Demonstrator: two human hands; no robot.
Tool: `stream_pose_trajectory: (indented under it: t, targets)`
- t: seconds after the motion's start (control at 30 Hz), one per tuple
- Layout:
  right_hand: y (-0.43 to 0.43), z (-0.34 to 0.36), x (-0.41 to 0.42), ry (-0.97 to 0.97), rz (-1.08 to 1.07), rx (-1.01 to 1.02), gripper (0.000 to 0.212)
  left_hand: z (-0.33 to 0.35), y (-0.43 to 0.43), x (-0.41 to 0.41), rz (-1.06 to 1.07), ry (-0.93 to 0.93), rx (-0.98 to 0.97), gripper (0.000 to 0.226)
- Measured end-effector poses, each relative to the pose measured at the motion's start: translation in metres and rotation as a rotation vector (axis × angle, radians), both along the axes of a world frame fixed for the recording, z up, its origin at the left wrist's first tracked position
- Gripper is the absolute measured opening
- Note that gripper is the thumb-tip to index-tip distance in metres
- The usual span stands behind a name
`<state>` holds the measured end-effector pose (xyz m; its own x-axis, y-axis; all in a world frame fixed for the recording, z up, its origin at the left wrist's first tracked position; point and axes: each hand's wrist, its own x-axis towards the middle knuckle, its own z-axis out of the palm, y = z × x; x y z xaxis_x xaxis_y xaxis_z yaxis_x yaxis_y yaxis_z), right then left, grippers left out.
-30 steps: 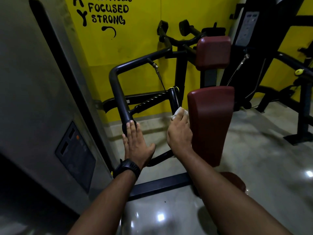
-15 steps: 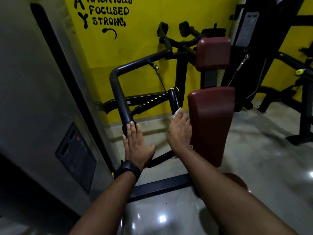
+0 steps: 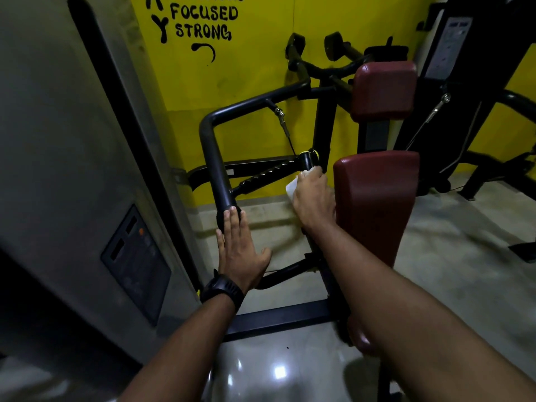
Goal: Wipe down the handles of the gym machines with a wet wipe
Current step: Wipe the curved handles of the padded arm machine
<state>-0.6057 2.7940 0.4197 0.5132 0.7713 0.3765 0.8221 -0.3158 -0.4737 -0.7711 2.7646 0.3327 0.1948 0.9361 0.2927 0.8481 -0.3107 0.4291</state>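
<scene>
Nearest the viewer, two bare forearms reached out over a glossy floor (image 3: 290, 369), the left one wearing a black wristwatch (image 3: 222, 289). The left hand (image 3: 242, 250) lay open, fingers straight and together, its fingertips touching the capped end of the machine's bent outer bar (image 3: 216, 161); it gripped nothing.

A little farther on, the right hand (image 3: 313, 201) was closed around the wet wipe (image 3: 291, 187), pressing it against the short inner handle (image 3: 308, 160) just below that handle's yellow ring. A white corner of the wipe stuck out to the left of the knuckles. The hand sat just beside the lower maroon pad (image 3: 377, 204); whether it brushed the pad could not be told.

The step in hand appeared to be the wiping of this inner handle. To do it well, the wipe would probably need to wrap the whole way round the grip and travel its full length, with a twist of the wrist to reach the side facing the pad, where room looked tight. The flat left hand seemed well placed to steady the arm, which might otherwise swing on its pivot. The outer bar's end would likely want a fresh fold of the wipe.

Beyond stood an upper maroon pad (image 3: 383, 88) and a lettered yellow wall (image 3: 249, 82).
</scene>
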Motion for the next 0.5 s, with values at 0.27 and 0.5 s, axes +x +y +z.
stream_pose_trajectory:
  t: [0.27, 0.5]
  targets:
    - [0.025, 0.012, 0.008, 0.160, 0.021, 0.043, 0.041, -0.004, 0.000, -0.001, 0.009, -0.017, 0.030, 0.102]
    - [0.017, -0.008, 0.000, -0.303, 0.099, 0.073, 0.073, 0.000, -0.002, 0.000, 0.023, -0.001, 0.004, 0.101]
